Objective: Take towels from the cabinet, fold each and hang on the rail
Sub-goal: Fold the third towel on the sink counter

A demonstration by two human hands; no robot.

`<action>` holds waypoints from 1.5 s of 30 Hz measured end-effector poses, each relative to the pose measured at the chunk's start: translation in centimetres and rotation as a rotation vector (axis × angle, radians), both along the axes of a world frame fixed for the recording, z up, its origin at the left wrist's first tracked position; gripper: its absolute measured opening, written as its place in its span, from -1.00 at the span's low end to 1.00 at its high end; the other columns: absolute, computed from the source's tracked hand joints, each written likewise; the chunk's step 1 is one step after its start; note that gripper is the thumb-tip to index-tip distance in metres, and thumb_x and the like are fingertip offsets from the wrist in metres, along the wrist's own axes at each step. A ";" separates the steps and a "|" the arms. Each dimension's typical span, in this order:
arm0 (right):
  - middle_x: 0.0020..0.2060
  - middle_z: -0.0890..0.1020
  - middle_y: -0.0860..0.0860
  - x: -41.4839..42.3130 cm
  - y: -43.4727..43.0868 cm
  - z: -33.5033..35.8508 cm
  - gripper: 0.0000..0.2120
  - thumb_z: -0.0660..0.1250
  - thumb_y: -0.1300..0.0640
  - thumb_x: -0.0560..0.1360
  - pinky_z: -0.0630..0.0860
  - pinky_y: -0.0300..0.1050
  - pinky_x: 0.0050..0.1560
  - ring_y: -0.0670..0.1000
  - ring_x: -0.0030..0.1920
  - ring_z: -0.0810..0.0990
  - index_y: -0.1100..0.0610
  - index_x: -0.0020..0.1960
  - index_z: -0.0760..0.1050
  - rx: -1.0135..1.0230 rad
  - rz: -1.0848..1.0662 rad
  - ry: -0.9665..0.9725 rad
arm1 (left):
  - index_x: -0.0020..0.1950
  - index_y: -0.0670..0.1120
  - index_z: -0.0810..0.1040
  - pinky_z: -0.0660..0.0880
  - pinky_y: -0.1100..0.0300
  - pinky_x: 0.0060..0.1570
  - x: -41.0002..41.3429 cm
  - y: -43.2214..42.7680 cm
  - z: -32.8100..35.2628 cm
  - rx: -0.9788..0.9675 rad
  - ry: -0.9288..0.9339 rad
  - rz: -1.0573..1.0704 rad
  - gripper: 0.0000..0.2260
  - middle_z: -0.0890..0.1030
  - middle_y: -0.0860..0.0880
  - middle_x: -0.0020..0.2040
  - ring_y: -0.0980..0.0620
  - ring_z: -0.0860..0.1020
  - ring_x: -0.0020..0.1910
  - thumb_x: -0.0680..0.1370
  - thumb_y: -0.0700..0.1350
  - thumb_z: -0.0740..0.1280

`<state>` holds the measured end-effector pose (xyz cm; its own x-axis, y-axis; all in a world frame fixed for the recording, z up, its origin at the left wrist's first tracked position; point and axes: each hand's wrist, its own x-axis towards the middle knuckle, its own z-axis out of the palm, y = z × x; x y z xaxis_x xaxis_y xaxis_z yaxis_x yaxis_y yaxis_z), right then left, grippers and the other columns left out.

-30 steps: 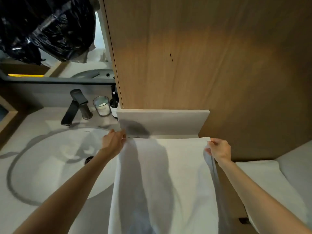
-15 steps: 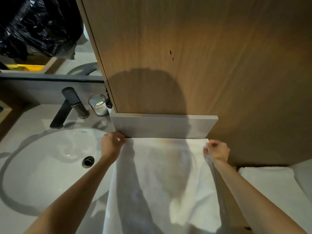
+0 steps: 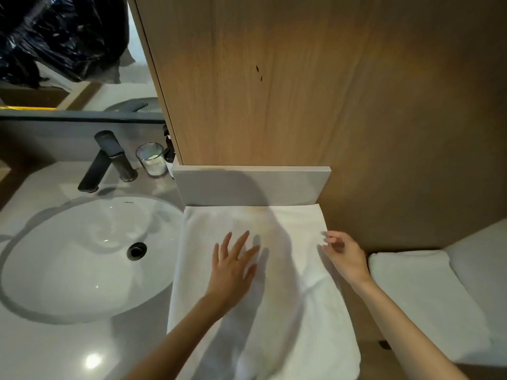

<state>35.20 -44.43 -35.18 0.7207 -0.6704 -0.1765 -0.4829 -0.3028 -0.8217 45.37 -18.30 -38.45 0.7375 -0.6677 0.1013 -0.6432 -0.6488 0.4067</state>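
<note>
Two bare hands, both over one white towel (image 3: 288, 319). Left hand (image 3: 233, 267) released: palm down, fingers straight and spread, above the towel's middle, gripping nothing; cannot tell whether flat on the cloth or just over it, given the finger shadows cast a little to the right. Right hand (image 3: 344, 256) also released: fingers loosely bent, tips at the towel's right edge, nothing pinched; contact with the cloth unclear.

Towel spread lengthwise on the countertop (image 3: 41, 352), just right of the basin, far edge up against one grey upstand (image 3: 252, 185), near end running down toward the bottom of the view. Soft creases across the right half.

One second towel (image 3: 419, 292), white and folded into a thick block, off to the right on a lower pale surface, apart from the spread one.

Behind the upstand, one tall wooden panel (image 3: 301, 91) with two small dark marks.

To the left, one oval white basin (image 3: 82, 256) with one dark drain (image 3: 136, 250) at its middle. Behind the basin, one dark faucet (image 3: 105, 160). Just right of the faucet, one clear glass candle holder (image 3: 152, 163), and beside that one dark bottle (image 3: 169, 149), mostly hidden by the panel's edge. Above, one mirror (image 3: 82, 97), with crumpled black plastic (image 3: 55, 31) at the top left.
</note>
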 end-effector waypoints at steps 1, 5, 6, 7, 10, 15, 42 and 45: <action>-0.01 0.63 0.01 -1.3 0.4 -0.3 -0.83 0.38 0.19 0.50 0.52 0.01 0.16 0.05 0.03 0.61 0.02 0.07 0.54 0.015 -0.013 0.026 | 0.43 0.17 0.33 0.07 -0.33 0.38 -0.8 0.1 -0.6 0.083 0.034 -0.018 -0.53 0.22 -0.02 0.53 -0.26 0.11 0.51 0.62 0.25 -0.12; -0.04 0.60 0.00 -6.3 2.5 -0.8 -0.81 0.32 -0.01 0.55 0.49 -0.04 0.03 0.06 0.03 0.58 0.10 0.05 0.47 -0.014 0.036 0.292 | 0.52 0.30 -0.05 -0.27 -0.41 0.35 -2.6 1.6 -2.3 0.249 0.074 0.007 -0.43 -0.19 0.04 0.58 -0.28 -0.30 0.50 0.53 0.36 -0.32; -0.05 0.60 -0.01 -7.4 3.0 -0.9 -0.78 0.29 -0.06 0.56 0.49 -0.07 -0.05 0.03 -0.01 0.58 0.10 0.03 0.46 -0.007 0.051 0.352 | 0.51 0.31 -0.16 -0.36 -0.37 0.34 -2.7 1.9 -2.4 0.258 0.099 0.011 -0.42 -0.31 0.09 0.55 -0.22 -0.41 0.47 0.49 0.38 -0.36; -0.06 0.60 -0.02 -8.3 3.7 -0.7 -0.75 0.27 -0.11 0.56 0.48 -0.12 -0.12 -0.01 -0.05 0.58 0.09 0.03 0.44 0.009 0.066 0.393 | 0.50 0.32 -0.23 -0.39 -0.35 0.34 -2.8 2.0 -2.3 0.251 0.110 0.013 -0.40 -0.37 0.11 0.52 -0.18 -0.46 0.45 0.46 0.40 -0.39; -0.10 0.56 -0.07 -10.4 5.1 -0.4 -0.68 0.22 -0.20 0.56 0.45 -0.17 -0.19 -0.09 -0.12 0.55 0.06 0.05 0.37 0.004 0.097 0.486 | 0.49 0.31 -0.27 -0.39 -0.36 0.35 -2.9 1.9 -1.9 0.260 0.113 0.021 -0.30 -0.39 0.11 0.51 -0.19 -0.47 0.44 0.37 0.44 -0.49; -0.13 0.52 -0.09 -11.6 6.6 -0.2 -0.62 0.21 -0.25 0.55 0.43 -0.22 -0.28 -0.11 -0.17 0.54 0.05 0.09 0.29 0.031 0.099 0.531 | 0.51 0.27 -0.25 -0.34 -0.39 0.35 -2.9 1.9 -1.8 0.295 0.114 0.022 -0.27 -0.34 0.08 0.54 -0.21 -0.42 0.46 0.36 0.43 -0.50; 0.39 0.38 -0.05 -12.3 13.5 -0.7 -0.71 0.22 0.04 0.59 0.29 -0.03 0.35 0.03 0.38 0.28 -0.07 0.30 0.45 -0.618 0.396 0.142 | 0.41 0.02 0.42 0.34 0.07 0.32 -5.7 11.1 2.2 -0.099 0.135 0.044 -0.63 0.41 -0.04 0.39 -0.04 0.35 0.38 0.59 0.01 0.27; 0.52 0.16 -0.08 -11.7 16.9 -0.3 -0.62 0.10 -0.11 0.62 0.08 0.04 0.48 0.07 0.49 0.08 -0.18 0.44 0.28 -0.549 0.615 0.273 | 0.31 0.06 0.49 0.46 0.06 0.17 -8.3 15.1 2.7 -0.135 0.147 0.098 -0.59 0.47 -0.01 0.23 0.02 0.40 0.21 0.54 0.21 0.25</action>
